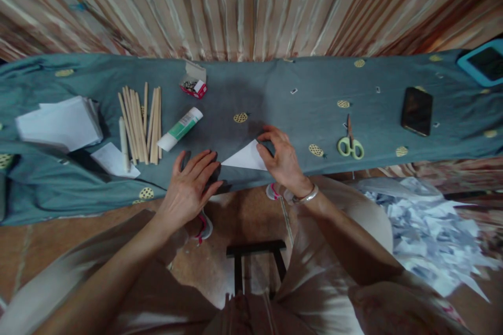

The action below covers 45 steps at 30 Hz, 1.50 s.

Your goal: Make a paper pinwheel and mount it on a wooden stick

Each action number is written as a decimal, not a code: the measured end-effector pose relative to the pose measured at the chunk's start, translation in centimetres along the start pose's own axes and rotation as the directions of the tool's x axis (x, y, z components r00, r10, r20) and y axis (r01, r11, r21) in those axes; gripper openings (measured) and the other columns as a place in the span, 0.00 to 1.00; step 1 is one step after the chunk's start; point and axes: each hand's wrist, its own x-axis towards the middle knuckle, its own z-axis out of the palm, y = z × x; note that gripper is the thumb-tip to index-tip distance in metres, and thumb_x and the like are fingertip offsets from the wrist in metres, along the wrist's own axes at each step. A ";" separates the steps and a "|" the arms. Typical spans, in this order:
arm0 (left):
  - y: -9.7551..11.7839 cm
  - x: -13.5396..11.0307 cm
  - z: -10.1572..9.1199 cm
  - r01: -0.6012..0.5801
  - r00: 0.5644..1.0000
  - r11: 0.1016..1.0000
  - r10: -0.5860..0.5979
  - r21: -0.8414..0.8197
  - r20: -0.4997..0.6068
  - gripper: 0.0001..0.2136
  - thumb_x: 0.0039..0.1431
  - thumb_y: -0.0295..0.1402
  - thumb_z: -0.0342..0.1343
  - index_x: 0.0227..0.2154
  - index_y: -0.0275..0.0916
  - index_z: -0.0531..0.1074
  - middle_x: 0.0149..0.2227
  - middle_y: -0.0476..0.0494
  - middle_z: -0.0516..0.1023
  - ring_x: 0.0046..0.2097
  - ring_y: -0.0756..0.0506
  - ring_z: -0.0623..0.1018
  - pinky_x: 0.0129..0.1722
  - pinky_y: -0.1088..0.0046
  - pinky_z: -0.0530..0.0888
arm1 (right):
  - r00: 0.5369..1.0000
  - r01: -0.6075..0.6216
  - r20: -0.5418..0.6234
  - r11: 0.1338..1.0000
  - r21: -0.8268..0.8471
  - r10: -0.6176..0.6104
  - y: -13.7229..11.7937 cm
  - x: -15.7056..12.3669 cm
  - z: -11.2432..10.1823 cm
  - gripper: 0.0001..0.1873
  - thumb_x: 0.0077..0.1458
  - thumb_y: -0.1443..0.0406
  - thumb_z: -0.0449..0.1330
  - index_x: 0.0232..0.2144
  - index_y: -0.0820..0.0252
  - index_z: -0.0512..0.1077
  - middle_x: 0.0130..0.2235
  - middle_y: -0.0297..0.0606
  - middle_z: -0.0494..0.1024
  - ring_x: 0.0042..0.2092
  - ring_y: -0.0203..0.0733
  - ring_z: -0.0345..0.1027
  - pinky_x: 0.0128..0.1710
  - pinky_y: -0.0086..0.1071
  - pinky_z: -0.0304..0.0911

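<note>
A white paper folded into a triangle (247,157) lies at the front edge of the cloth-covered table, its sharp tip toward the left. My right hand (283,159) pinches its wide right end between thumb and fingers. Beside the tip rests my left hand (192,183), fingers spread over the cloth and holding nothing. A glue stick (181,129), white and green, lies just beyond the left hand. Farther left are several thin wooden sticks (135,125), with one pale stick lying on a small paper sheet (110,159).
A stack of white paper (58,124) lies at the left. An opened red box of small metal pieces (194,86) sits at the back. Green-handled scissors (350,145), a dark phone (417,111) and a blue-framed device (483,63) lie rightward. Paper scraps (432,225) fill a heap below right.
</note>
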 end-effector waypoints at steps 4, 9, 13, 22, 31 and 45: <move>-0.1 0.4 0.2 0.048 0.999 0.998 -0.049 -0.050 -0.018 0.16 0.69 0.39 0.48 0.54 0.37 0.69 0.58 0.32 0.74 0.61 0.35 0.71 0.63 0.43 0.58 | 1.000 0.020 0.013 1.000 0.022 -0.020 0.0 0.2 -0.3 0.09 0.58 0.60 0.60 0.40 0.56 0.72 0.55 0.49 0.74 0.58 0.51 0.67 0.59 0.49 0.61; 0.2 1.4 0.2 0.110 0.994 0.982 -0.111 -0.153 0.002 0.17 0.68 0.39 0.48 0.56 0.39 0.68 0.59 0.34 0.73 0.62 0.37 0.71 0.65 0.45 0.58 | 0.998 0.005 0.059 0.997 0.077 -0.010 -0.5 0.4 -0.5 0.08 0.53 0.63 0.63 0.37 0.58 0.73 0.55 0.50 0.74 0.57 0.52 0.68 0.58 0.48 0.62; 0.2 2.4 0.2 0.248 0.967 0.912 -0.252 -0.327 0.032 0.21 0.68 0.45 0.46 0.56 0.38 0.68 0.60 0.35 0.72 0.62 0.38 0.70 0.64 0.49 0.62 | 0.996 -0.021 0.094 0.983 0.182 0.003 -1.2 0.8 -0.9 0.03 0.54 0.66 0.60 0.33 0.56 0.73 0.56 0.47 0.74 0.58 0.51 0.68 0.59 0.48 0.62; 0.3 5.0 0.5 0.393 0.853 0.508 -0.512 -0.766 0.098 0.31 0.58 0.53 0.57 0.58 0.36 0.67 0.58 0.33 0.74 0.60 0.36 0.72 0.61 0.53 0.67 | 0.993 0.062 0.079 0.955 0.289 -0.088 -3.2 1.6 -2.0 0.10 0.50 0.74 0.59 0.31 0.54 0.75 0.60 0.41 0.69 0.61 0.48 0.65 0.62 0.46 0.60; 0.0 7.7 0.6 0.395 0.823 0.414 -0.555 -0.820 0.117 0.25 0.50 0.35 0.63 0.52 0.35 0.71 0.28 0.51 0.76 0.30 0.49 0.75 0.32 0.72 0.74 | 0.979 0.155 0.103 0.973 0.173 -0.174 -3.4 1.9 -2.4 0.12 0.50 0.75 0.58 0.33 0.55 0.75 0.62 0.42 0.67 0.62 0.48 0.63 0.62 0.45 0.59; -0.5 6.2 1.5 0.275 0.946 0.811 -0.325 -0.517 -0.006 0.14 0.60 0.28 0.52 0.46 0.41 0.77 0.42 0.43 0.77 0.39 0.46 0.79 0.41 0.67 0.79 | 0.886 0.457 0.243 0.838 -0.299 -0.396 -1.7 -0.5 -2.6 0.11 0.63 0.71 0.51 0.37 0.58 0.73 0.62 0.49 0.68 0.60 0.52 0.63 0.56 0.48 0.62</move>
